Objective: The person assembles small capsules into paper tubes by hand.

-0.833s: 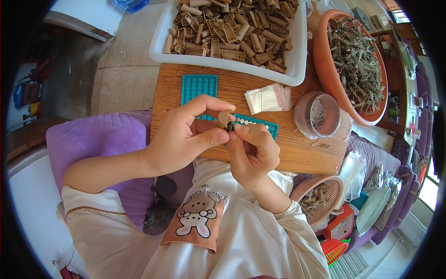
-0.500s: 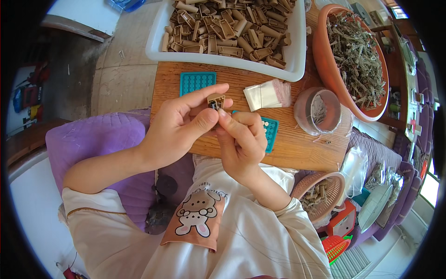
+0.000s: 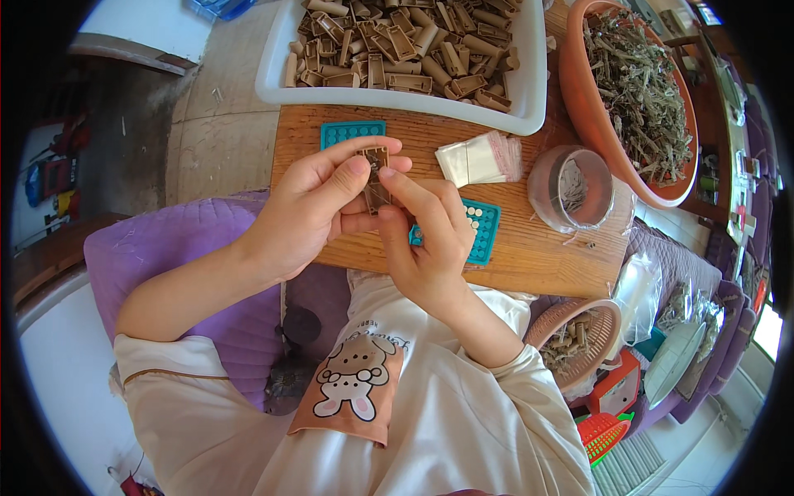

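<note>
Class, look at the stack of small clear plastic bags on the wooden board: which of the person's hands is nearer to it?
Right. The right hand is just below-left of the stack of clear bags; the left hand lies farther left, beyond the small brown piece that both hands pinch.

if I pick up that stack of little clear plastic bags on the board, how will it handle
The stack of clear bags looks thin and glossy, so probably light, floppy and slippery. Its bags already fan out loosely on the wooden board, so a push would likely spread them rather than move them together.

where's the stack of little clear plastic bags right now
In the head view the stack of clear plastic bags lies on the wooden board, right of centre, just below the white tray and left of the round clear container.
</note>
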`<control>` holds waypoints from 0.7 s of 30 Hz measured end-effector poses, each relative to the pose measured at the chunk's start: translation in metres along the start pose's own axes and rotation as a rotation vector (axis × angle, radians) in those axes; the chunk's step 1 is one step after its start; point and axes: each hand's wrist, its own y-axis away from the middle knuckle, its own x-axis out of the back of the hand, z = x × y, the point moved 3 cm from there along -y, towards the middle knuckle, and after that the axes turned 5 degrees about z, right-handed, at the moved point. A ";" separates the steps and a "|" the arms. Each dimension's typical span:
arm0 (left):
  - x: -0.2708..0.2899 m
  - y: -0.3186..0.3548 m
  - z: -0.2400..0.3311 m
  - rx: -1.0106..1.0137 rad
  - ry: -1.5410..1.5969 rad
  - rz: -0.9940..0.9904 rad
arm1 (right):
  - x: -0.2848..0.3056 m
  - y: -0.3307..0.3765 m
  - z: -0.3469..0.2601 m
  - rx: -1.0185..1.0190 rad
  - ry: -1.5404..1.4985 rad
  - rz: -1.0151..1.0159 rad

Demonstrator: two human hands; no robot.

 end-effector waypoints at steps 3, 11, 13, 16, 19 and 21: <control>-0.001 0.000 0.001 -0.010 -0.036 0.005 | 0.001 0.003 0.003 0.084 -0.015 0.045; 0.002 -0.001 0.000 -0.067 -0.134 0.029 | -0.002 0.010 0.002 -0.024 -0.084 0.048; 0.002 0.000 0.004 -0.137 -0.228 0.047 | -0.005 0.015 0.003 -0.080 -0.129 0.076; 0.000 0.002 0.005 -0.228 -0.283 0.093 | -0.008 0.026 0.012 -0.462 -0.396 0.162; -0.001 0.004 0.007 -0.272 -0.247 0.126 | -0.006 0.022 0.006 -0.300 -0.349 0.114; -0.002 0.007 0.009 -0.294 -0.249 0.130 | -0.005 0.020 0.005 -0.302 -0.364 0.114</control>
